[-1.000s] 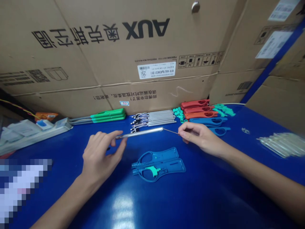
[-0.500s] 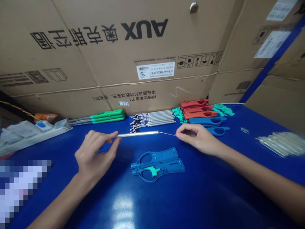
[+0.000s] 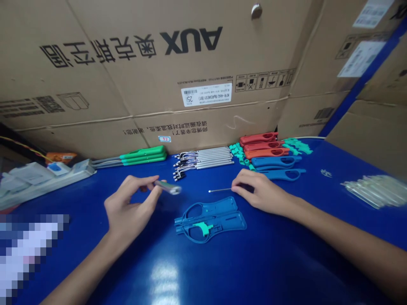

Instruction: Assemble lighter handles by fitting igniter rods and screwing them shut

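My left hand pinches a short metal tube between thumb and fingers at eleven o'clock. My right hand grips a thin wire at one o'clock, its tip pointing toward the tube, well apart from it. A blue plastic casing lies at twelve o'clock, between and below my hands.
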Demonstrator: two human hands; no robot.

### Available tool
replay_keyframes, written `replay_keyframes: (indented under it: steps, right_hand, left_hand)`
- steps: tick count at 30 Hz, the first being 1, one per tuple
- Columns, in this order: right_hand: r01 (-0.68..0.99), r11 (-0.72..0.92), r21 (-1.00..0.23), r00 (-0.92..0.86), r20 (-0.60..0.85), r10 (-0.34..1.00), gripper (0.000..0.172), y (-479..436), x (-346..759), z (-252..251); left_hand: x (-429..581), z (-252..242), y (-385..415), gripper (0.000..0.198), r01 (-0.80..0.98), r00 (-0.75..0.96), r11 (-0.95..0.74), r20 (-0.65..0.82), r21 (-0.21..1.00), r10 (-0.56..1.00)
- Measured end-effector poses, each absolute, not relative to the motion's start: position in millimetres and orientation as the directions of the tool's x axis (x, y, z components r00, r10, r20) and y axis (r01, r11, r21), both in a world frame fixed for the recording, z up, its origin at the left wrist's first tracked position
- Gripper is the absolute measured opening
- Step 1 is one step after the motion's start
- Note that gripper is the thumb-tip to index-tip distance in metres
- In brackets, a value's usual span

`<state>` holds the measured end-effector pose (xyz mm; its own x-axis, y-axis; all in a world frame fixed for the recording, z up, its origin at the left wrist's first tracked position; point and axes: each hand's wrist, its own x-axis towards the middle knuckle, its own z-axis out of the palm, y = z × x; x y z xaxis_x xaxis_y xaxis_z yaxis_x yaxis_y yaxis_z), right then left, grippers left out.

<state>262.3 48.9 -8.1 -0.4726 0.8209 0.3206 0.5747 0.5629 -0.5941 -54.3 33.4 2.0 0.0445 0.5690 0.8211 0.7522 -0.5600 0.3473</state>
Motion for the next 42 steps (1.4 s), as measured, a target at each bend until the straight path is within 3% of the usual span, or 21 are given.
replay_keyframes:
  steps: [7,10,15,19,26,30,42]
  right_hand:
    - [0.636,0.646,-0.422,-0.585,0.281,0.760,0.018,47.6,263.9,-12.7]
    - [0.664,0.651,-0.368,-0.586,0.287,0.758,0.016,48.5,264.5,-12.8]
    - [0.683,0.653,-0.326,-0.580,0.301,0.757,0.016,47.6,263.9,-11.4]
    - [0.666,0.665,-0.339,-0.564,0.355,0.746,0.017,42.4,260.6,-7.0]
    - [0.524,0.769,-0.366,-0.612,0.467,0.639,0.032,26.6,249.4,0.2]
    - [0.472,0.798,-0.374,-0.656,0.457,0.601,0.022,21.7,245.0,3.2]
    - [0.476,0.793,-0.379,-0.636,0.475,0.609,0.020,23.8,251.1,10.2]
  left_hand:
    - [-45.3,11.0,23.5,0.021,0.677,-0.140,-0.373,0.609,0.634,0.781]
    - [-45.8,11.2,24.5,0.029,0.487,-0.179,-0.299,0.429,0.821,0.886]
    - [-44.3,5.4,28.4,0.030,0.151,-0.005,-0.178,0.181,0.972,0.984]
    - [-34.2,7.1,25.1,0.028,-0.058,0.128,-0.058,0.065,0.997,0.990]
    - [-29.3,4.8,15.8,0.026,-0.243,0.409,0.072,0.035,0.967,0.912]
    - [-31.8,1.9,13.6,0.031,-0.273,0.523,0.120,0.043,0.954,0.851]
    - [-36.6,2.5,21.5,0.038,-0.249,0.523,0.154,-0.001,0.956,0.852]
